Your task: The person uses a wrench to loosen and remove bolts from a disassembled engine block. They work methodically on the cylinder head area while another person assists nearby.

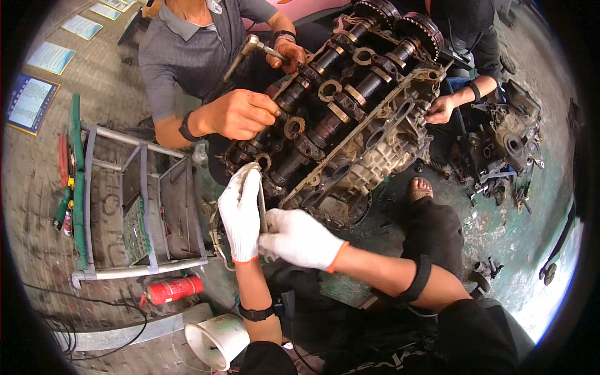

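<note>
In white knitted gloves with orange cuffs, my left hand (240,215) and my right hand (301,240) meet near the close end of a greasy engine cylinder head (369,153). Both are closed around a thin, pale, strip-like thing (262,199) whose kind I cannot make out. The left fingertips point up beside the metal; the right fingers pinch lower down. Dark camshafts (328,128) lie along the head. Opposite me, a person in a grey shirt grips a ratchet wrench (250,50) in one hand and touches the camshaft area with the other hand (247,114).
Another person's hand (442,109) rests at the head's right side. Toothed camshaft sprockets (422,32) sit at its far end. To the left lies a metal frame (145,206), with a red fire extinguisher (174,290) and white bucket (219,340) nearer. Engine parts (509,140) lie right.
</note>
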Motion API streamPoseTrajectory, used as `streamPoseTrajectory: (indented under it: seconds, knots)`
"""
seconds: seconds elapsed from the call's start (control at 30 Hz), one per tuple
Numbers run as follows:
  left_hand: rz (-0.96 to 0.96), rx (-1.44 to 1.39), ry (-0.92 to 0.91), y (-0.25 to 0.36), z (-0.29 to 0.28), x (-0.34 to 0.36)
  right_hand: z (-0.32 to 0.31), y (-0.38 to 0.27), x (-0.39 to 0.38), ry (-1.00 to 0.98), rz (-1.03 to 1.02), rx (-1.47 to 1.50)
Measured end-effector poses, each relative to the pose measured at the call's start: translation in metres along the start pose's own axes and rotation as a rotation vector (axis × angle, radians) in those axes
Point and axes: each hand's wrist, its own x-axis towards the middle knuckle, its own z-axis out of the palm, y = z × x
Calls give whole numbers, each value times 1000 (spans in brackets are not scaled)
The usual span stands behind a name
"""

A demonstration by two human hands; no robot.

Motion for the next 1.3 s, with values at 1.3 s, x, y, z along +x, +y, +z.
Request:
streamPoseTrajectory:
  seconds: [1.3]
  knots:
    - [-5, 38, 16, 13, 2, -2, -96, -38, -43, -8, 134, 278]
